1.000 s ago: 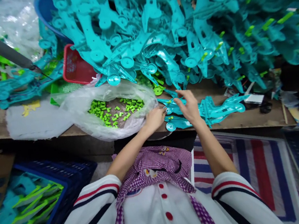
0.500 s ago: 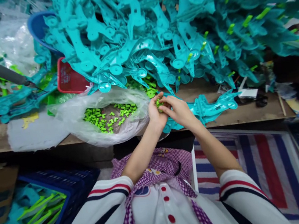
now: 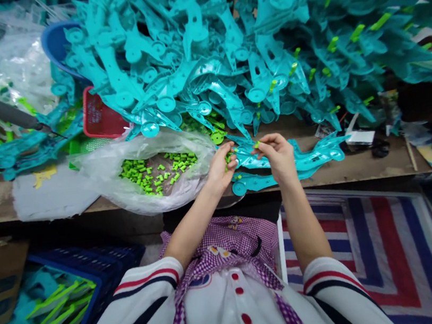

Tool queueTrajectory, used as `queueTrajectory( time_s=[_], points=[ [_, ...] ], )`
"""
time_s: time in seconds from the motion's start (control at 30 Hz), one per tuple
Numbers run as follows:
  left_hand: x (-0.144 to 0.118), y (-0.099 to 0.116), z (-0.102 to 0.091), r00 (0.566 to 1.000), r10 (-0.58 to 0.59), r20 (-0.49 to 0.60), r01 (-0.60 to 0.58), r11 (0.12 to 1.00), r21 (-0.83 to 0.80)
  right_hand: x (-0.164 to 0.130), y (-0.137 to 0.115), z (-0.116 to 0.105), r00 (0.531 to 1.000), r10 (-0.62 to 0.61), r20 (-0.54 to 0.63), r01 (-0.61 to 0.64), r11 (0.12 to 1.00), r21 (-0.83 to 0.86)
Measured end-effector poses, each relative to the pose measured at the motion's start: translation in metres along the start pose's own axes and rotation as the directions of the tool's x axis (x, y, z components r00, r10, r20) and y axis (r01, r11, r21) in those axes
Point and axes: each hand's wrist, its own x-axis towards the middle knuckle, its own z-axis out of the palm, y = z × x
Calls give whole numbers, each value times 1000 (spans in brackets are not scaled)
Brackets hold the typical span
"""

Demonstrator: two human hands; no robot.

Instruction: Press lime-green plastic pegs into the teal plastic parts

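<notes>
The turquoise parts [image 3: 308,158] lie on the bench [image 3: 381,165] just to the right of the clear plastic bag [image 3: 111,190]. Their long axis runs sideways along the bench edge, with round discs at the ends toward the bag and tapering ends pointing right, away from it. They overlap, so I cannot tell how many there are. The nearest piece [image 3: 257,181] lies almost parallel to the edge, its disc also toward the bag.

To the right of the bag, above these parts, the right hand [image 3: 279,155] pinches a green clip [image 3: 257,145] between thumb and fingertips, the pinch closed on it. The clip is too small to show which way it points. Between that hand and the bag, the left hand [image 3: 221,167] is half curled, with green pieces [image 3: 229,159] showing between thumb and fingers; their number cannot be told.

Loose green clips [image 3: 137,174] lie inside the bag, pointing all ways. A grey sheet [image 3: 51,193] lies to the bag's left, a red tray [image 3: 101,113] just behind it, and a large turquoise heap [image 3: 192,47] rises behind it and off to its right.
</notes>
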Motion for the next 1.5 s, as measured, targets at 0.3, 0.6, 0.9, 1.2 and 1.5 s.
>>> queueTrajectory(
  time_s=[0.3,0.6,0.9,1.2,1.5],
  points=[
    [-3,-26,6,888,121,443,-377,-361,853,36,38,-19,997,-36,73,55,960,-275],
    [2,-22,2,898,-34,439,-402,-472,785,26,36,-17,930,-240,278,364,699,-615],
    [2,-21,1,889,-51,455,-429,-442,788,37,44,-7,932,-191,308,362,474,-803],
    [8,-23,1,887,-58,458,-437,-424,793,34,42,-12,894,-301,332,420,304,-855],
    [11,-22,1,885,-77,460,-448,-413,793,61,41,-17,773,-214,597,631,164,-758]
  ],
)
